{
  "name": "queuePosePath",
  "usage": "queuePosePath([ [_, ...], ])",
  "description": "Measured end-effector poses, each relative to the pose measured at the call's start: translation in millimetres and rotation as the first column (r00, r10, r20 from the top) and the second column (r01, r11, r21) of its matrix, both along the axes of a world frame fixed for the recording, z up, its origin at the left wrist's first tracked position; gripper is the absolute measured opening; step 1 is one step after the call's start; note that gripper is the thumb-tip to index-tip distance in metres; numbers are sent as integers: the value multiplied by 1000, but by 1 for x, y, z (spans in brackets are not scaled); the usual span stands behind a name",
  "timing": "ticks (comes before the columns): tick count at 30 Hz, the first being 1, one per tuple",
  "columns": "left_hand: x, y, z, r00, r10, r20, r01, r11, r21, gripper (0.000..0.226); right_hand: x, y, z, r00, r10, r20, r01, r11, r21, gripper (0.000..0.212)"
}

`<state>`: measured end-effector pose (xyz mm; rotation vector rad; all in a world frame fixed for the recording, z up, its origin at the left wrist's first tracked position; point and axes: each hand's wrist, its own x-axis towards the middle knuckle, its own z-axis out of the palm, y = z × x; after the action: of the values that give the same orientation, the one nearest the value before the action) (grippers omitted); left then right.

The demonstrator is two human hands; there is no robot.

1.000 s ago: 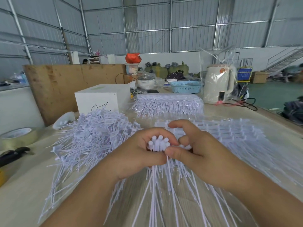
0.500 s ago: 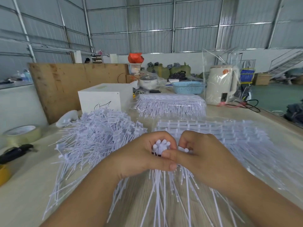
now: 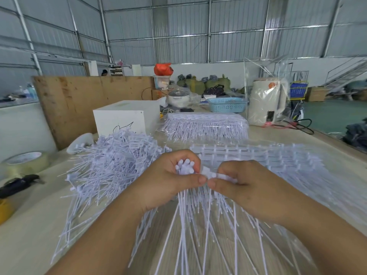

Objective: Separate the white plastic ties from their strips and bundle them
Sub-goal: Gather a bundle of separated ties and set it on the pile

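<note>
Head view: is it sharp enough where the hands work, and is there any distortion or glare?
Head view: left hand and right hand are sharp, the bundle of ties readable; wide-angle bending curves the wall beams; light is soft and even, with mild glare on the clear plastic bag.
</note>
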<state>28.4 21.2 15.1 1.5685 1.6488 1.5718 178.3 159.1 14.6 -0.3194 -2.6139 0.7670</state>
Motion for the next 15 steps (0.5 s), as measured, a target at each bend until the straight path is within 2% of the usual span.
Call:
queuePosePath([
  [3,3,4,-1,999,29,31,-31,998,55,28,-2,1,0,997,-11,-75,9,999,-31,32],
  [7,7,7,1,988,115,99,-130,979,157,19,-9,-9,-4,964,-70,-257,59,997,-51,37],
  [12,16,12,1,957,155,245,-218,942,255,18,-15,-26,-3,864,-141,-483,65,983,-172,42],
  [15,18,15,-1,930,185,318,-270,930,249,17,-11,-26,4,785,-225,-577,105,967,-234,41],
])
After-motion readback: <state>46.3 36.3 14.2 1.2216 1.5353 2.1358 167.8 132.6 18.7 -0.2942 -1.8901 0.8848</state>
